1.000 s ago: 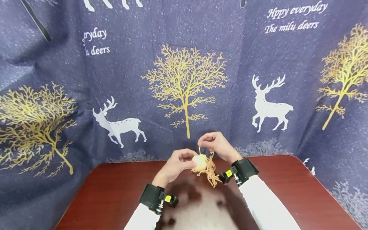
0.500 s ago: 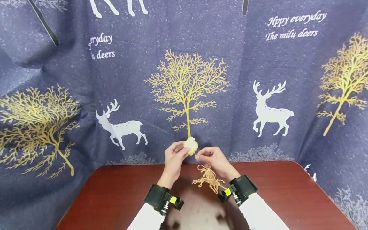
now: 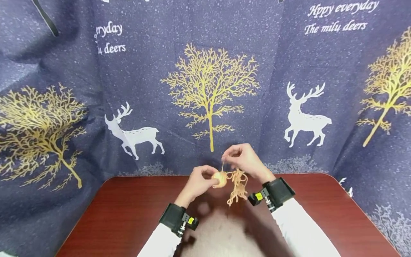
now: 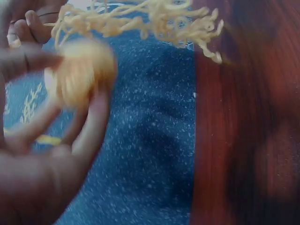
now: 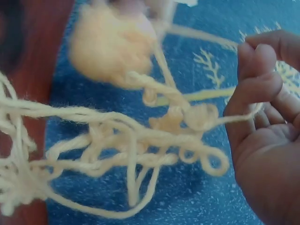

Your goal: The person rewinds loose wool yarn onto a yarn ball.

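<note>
A small ball of pale yellow-orange yarn [image 3: 220, 179] is held between the thumb and fingers of my left hand [image 3: 199, 182], above the table. Up and to its right, my right hand [image 3: 245, 159] pinches a strand of yarn [image 3: 222, 167] that runs taut down to the ball. A loose tangle of the same yarn [image 3: 238, 187] dangles below the right hand. In the right wrist view the tangle [image 5: 140, 140] shows several loops, and one strand passes into the curled fingers. Motion blurs the ball [image 4: 82, 72] in the left wrist view.
The reddish-brown table [image 3: 135, 207] lies beneath both hands, with a bright glare at its front middle. Behind its far edge hangs a dark blue cloth [image 3: 192, 157] printed with trees and deer. Each wrist wears a black strap with a small camera [image 3: 258, 196].
Half a second ago the ball was higher, with the right hand below it. Now the left hand and ball are lower, the right hand has risen above them, and the tangle hangs raised.
</note>
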Demonstrator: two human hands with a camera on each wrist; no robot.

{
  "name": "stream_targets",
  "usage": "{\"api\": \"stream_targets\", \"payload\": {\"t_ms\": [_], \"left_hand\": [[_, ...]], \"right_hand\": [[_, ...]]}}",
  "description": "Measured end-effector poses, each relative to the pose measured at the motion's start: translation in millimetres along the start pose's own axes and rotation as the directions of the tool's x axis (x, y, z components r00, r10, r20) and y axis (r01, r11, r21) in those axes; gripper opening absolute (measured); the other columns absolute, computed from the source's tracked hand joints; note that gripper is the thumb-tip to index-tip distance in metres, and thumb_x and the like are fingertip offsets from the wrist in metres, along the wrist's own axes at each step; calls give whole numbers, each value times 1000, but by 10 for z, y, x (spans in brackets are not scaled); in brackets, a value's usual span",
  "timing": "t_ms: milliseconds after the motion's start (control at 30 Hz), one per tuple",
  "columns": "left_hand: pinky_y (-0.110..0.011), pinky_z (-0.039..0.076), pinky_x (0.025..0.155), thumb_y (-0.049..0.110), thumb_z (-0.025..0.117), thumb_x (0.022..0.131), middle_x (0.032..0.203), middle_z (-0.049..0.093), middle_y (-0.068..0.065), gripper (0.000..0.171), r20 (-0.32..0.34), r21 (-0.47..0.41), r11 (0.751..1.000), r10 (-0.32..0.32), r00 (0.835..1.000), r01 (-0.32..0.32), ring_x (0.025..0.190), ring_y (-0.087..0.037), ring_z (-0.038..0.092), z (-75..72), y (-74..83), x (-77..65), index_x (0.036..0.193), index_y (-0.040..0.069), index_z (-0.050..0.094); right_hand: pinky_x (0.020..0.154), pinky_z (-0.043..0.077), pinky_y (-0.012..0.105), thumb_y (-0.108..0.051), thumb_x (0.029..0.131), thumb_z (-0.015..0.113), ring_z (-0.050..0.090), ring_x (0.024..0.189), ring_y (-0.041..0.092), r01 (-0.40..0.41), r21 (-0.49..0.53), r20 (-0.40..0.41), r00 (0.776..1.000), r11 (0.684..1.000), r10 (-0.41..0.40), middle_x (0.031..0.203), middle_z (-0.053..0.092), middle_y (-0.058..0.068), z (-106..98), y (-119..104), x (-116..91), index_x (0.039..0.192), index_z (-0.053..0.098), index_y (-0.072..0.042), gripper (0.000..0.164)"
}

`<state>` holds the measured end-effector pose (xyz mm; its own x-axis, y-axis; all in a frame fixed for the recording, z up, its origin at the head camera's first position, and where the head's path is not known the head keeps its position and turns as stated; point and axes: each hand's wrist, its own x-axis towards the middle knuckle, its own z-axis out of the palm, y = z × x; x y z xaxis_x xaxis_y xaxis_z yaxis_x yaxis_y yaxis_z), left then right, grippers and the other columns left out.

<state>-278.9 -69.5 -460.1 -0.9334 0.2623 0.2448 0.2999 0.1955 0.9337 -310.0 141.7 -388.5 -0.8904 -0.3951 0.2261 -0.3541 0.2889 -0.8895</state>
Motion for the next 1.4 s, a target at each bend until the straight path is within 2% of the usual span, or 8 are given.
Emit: {"api": "stream_targets", "payload": {"t_ms": [100, 200, 367, 533, 800, 967, 1167, 1400], "left_hand": [[-28, 59, 75, -2, 73, 82, 98, 72, -7, 30, 212, -179, 984, 22, 977, 17, 86, -18, 69, -40, -63, -64, 112, -7, 68], [-29, 59, 77, -7, 69, 82, 102, 71, -6, 32, 301, -382, 924, 102, 948, 22, 90, -18, 69, -77, -81, -123, 114, -10, 64], [-28, 59, 78, -8, 66, 82, 108, 70, -6, 31, 164, -590, 805, 185, 969, -54, 94, -17, 67, -100, 23, -143, 111, 3, 67], [-28, 59, 82, -8, 64, 85, 108, 68, -7, 29, -37, -645, 758, 98, 994, -99, 97, -17, 66, -82, 174, -55, 111, 5, 67], [-26, 59, 75, -7, 71, 84, 99, 70, -7, 28, -338, -515, 847, -60, 939, -131, 87, -16, 67, -41, 292, 176, 111, -7, 66], [-23, 57, 76, -4, 77, 81, 100, 70, -13, 30, -389, -346, 937, -95, 916, -49, 92, -19, 68, -24, 188, 203, 110, -6, 69], [-26, 58, 71, -2, 80, 79, 95, 72, -13, 25, -231, -53, 998, -43, 972, 31, 88, -26, 70, 10, 106, 118, 103, -1, 73], [-27, 58, 70, -1, 77, 80, 94, 72, -10, 29, 119, -76, 995, -59, 991, 68, 83, -18, 69, -10, 68, 24, 107, -4, 70]], "right_hand": [[58, 55, 29, -14, 90, 76, 64, 63, 24, -26, 48, 28, 999, 999, 25, 82, 74, 6, -60, 30, 70, 100, 75, -1, 16], [57, 51, 26, -13, 92, 75, 60, 61, 19, -40, 108, 71, 997, 993, 32, 82, 73, 7, -57, 119, 99, 101, 75, 0, 16], [53, 47, 24, -10, 93, 74, 57, 58, 16, -69, 166, 112, 992, 984, 50, 81, 73, 8, 34, 314, 65, 100, 75, 1, 13], [54, 51, 23, -7, 92, 73, 60, 59, 18, -91, 180, 111, 991, 979, 72, 84, 74, 11, 114, 438, 6, 101, 75, 1, 12], [54, 49, 22, -11, 89, 76, 60, 62, 16, -43, 115, 91, 995, 992, 33, 83, 73, 9, 162, 411, -44, 96, 75, 0, 13], [54, 51, 24, -12, 89, 77, 62, 61, 18, 31, 32, 92, 995, 999, -33, 79, 72, 7, 162, 332, -110, 92, 77, -7, 6], [63, 59, 31, -10, 90, 76, 68, 69, 22, 54, 78, 88, 994, 996, -61, 88, 73, 19, 81, 178, -95, 95, 76, -5, 7], [58, 56, 33, -12, 92, 75, 63, 64, 34, 24, 129, 57, 998, 991, -32, 87, 74, 14, -23, 181, -17, 98, 76, -4, 11]]}}
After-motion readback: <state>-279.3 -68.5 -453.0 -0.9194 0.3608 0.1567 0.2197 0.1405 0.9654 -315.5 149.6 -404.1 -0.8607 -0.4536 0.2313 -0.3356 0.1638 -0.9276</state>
